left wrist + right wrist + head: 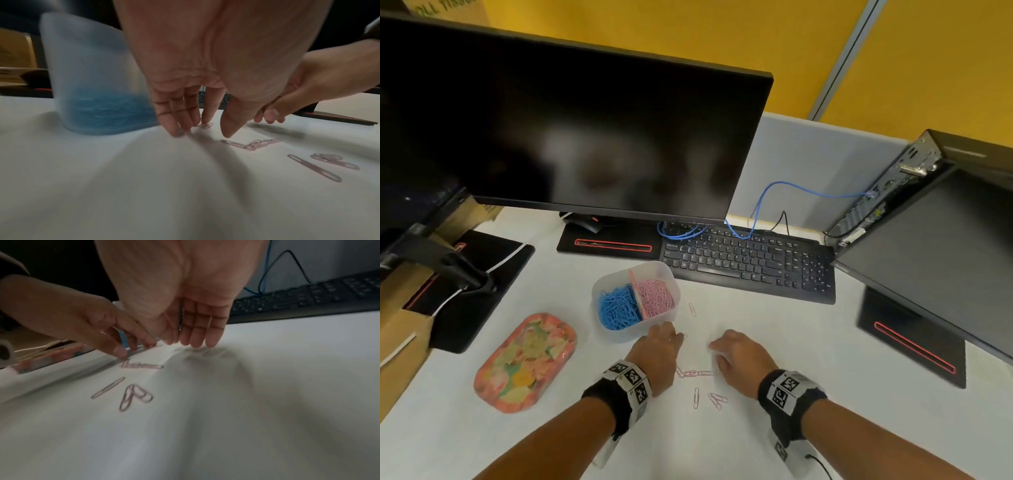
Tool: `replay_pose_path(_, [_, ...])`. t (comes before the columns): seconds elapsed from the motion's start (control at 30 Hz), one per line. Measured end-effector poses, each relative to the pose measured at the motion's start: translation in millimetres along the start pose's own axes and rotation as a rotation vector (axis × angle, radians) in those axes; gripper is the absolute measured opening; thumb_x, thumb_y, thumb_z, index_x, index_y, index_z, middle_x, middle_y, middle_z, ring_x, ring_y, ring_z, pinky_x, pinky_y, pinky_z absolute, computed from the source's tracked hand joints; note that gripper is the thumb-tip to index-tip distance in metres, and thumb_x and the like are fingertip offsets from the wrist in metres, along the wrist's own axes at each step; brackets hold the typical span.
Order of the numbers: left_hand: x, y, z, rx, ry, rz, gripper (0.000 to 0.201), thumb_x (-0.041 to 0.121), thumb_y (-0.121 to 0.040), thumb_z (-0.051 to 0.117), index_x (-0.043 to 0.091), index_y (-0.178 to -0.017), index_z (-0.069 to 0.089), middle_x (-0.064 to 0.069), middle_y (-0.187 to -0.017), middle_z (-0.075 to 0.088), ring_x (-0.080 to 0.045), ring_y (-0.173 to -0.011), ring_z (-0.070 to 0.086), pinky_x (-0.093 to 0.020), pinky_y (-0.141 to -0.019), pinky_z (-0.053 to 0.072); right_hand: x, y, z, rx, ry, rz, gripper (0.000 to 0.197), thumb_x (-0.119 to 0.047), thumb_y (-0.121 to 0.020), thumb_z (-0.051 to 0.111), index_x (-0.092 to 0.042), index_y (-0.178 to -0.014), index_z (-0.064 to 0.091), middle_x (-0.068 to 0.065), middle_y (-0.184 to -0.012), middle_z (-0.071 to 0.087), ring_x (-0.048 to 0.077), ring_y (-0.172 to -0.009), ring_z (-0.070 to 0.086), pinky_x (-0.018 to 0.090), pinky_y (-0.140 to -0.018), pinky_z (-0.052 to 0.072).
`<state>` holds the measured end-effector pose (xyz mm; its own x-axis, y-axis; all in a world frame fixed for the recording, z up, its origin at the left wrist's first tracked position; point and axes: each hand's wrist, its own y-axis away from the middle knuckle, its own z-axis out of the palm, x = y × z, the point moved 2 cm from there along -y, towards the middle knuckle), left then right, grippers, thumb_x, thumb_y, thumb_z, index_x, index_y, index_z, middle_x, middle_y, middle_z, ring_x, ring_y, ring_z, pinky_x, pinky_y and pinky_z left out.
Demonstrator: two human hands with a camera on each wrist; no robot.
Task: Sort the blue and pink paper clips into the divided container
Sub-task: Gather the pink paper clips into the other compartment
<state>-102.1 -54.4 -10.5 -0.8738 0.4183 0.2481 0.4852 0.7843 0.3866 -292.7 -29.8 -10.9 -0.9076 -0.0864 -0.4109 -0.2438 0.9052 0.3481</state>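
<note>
On the white desk [774,342], most clips are sorted into the translucent divided plastic container [667,274]; a few pink wire paper clips [697,397] remain beside it, with both the left hand [657,346] and the right hand [739,353] relaxed and nothing grasped.

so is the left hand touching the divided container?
Cannot tell. In the head view the left hand sits right at the divided container wall; the left wrist view is too blurred to show a gap or contact.

We see blue clips [617,310] and pink clips [655,297] in the frosted white container [602,334], pale pink loose clips [695,373] on the white table [756,428], a pink floral-patterned tray [525,361], black keyboard [750,262] and yellow wall [688,31].
</note>
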Motion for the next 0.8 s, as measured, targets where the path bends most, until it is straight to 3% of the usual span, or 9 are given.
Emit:
replay_pose_path(0.07, [3, -4, 1, 0.017, -0.053, 0.027, 0.057, 0.018, -0.090, 0.050, 0.015, -0.142, 0.030, -0.006, -0.140, 0.031, -0.026, -0.125, 0.034, -0.036, -0.100, 0.042, 5, 1, 4, 0.065, -0.024, 0.059, 0.040, -0.022, -0.093, 0.044, -0.021, -0.132, 0.052, -0.001, -0.126, 0.051, 0.018, -0.117, 0.048, 0.026, -0.095, 0.043])
replay_pose_path(0.17, [9, -3, 6, 0.003, -0.076, 0.117, 0.056, 0.016, -0.088, 0.050, 0.018, -0.141, 0.033, -0.005, -0.139, 0.032, -0.025, -0.120, 0.038, -0.035, -0.096, 0.041, 2, -12, -1, 0.094, 0.005, 0.071, 0.051, -0.022, -0.093, 0.043, -0.018, -0.143, 0.036, 0.002, -0.145, 0.038, 0.020, -0.129, 0.039, 0.028, -0.108, 0.033])
replay_pose_path(0.3, [12, 11, 14, -0.016, 0.039, 0.220, 0.055, 0.011, -0.088, 0.046, 0.023, -0.141, 0.037, -0.001, -0.134, 0.040, -0.020, -0.116, 0.043, -0.031, -0.094, 0.044, -16, -43, -9, 0.011, 0.028, -0.009, 0.063, -0.015, -0.092, 0.042, -0.017, -0.150, 0.018, 0.003, -0.159, 0.015, 0.021, -0.144, 0.019, 0.031, -0.118, 0.017])
replay_pose_path(0.4, [-1, 21, 13, 0.023, 0.130, 0.158, 0.054, 0.015, -0.090, 0.045, 0.022, -0.143, 0.034, 0.000, -0.135, 0.041, -0.018, -0.121, 0.042, -0.031, -0.099, 0.042, -26, -59, -5, -0.094, 0.102, -0.067, 0.068, -0.008, -0.090, 0.042, -0.014, -0.151, 0.013, 0.004, -0.160, 0.006, 0.021, -0.147, 0.010, 0.036, -0.120, 0.011])
replay_pose_path(0.47, [-11, 25, 11, 0.042, 0.114, 0.102, 0.052, 0.020, -0.091, 0.046, 0.023, -0.142, 0.035, 0.001, -0.136, 0.040, -0.018, -0.123, 0.041, -0.031, -0.101, 0.041, -28, -58, 0, -0.121, 0.181, -0.146, 0.069, -0.003, -0.088, 0.041, -0.012, -0.151, 0.015, 0.004, -0.160, 0.006, 0.020, -0.147, 0.009, 0.039, -0.120, 0.009])
replay_pose_path(0.6, [-16, 25, 11, 0.055, 0.072, 0.110, 0.042, 0.025, -0.092, 0.047, 0.024, -0.134, 0.048, 0.003, -0.130, 0.045, -0.018, -0.118, 0.044, -0.031, -0.096, 0.042, -19, -32, 14, -0.168, 0.217, -0.335, 0.069, 0.005, -0.086, 0.040, -0.015, -0.150, 0.021, 0.001, -0.160, 0.009, 0.018, -0.147, 0.011, 0.031, -0.119, 0.006])
replay_pose_path(0.7, [-10, 20, 15, 0.095, 0.079, 0.137, 0.032, 0.026, -0.093, 0.046, 0.026, -0.123, 0.058, 0.003, -0.120, 0.053, -0.018, -0.110, 0.049, -0.031, -0.089, 0.044, -12, -8, 20, -0.199, 0.164, -0.373, 0.068, 0.005, -0.087, 0.041, -0.020, -0.149, 0.026, -0.004, -0.159, 0.014, 0.013, -0.146, 0.013, 0.029, -0.120, 0.011])
replay_pose_path(0.8, [-1, 16, 19, 0.105, 0.093, 0.152, 0.027, 0.027, -0.094, 0.042, 0.024, -0.108, 0.066, 0.001, -0.106, 0.059, -0.019, -0.103, 0.054, -0.033, -0.081, 0.047, -9, 12, 22, -0.244, 0.002, -0.336, 0.067, 0.002, -0.088, 0.043, -0.028, -0.147, 0.031, -0.007, -0.155, 0.024, 0.005, -0.143, 0.018, 0.016, -0.115, 0.010])
